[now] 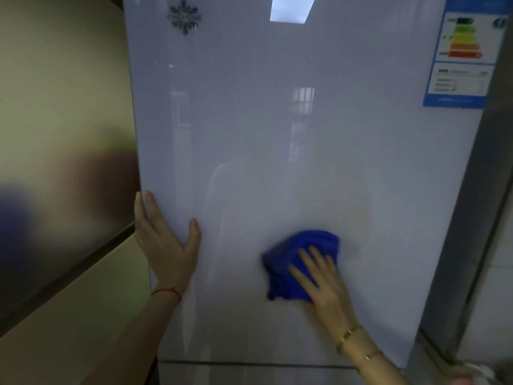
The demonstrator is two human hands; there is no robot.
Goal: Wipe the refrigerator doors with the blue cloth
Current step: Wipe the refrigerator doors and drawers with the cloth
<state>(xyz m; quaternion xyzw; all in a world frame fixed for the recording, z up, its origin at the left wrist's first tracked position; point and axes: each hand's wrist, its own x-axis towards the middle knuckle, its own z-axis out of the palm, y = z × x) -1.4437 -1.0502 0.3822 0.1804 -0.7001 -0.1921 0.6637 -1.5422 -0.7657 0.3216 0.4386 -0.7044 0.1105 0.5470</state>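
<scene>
A glossy white refrigerator door [277, 148] fills most of the head view. The blue cloth [294, 254] lies bunched against the door's lower middle. My right hand [322, 282] presses flat on the cloth with straight, spread fingers. My left hand [163, 240] holds the door's left edge: its thumb lies on the front face and its fingers reach along the edge. A seam near the bottom marks the top of a lower door [249, 375].
A beige cabinet panel [63, 107] stands close on the left. A colourful energy label [466, 51] is stuck on the door's upper right, a grey emblem [184, 16] on its upper left. A grey fridge side and tiled wall [497, 245] lie to the right.
</scene>
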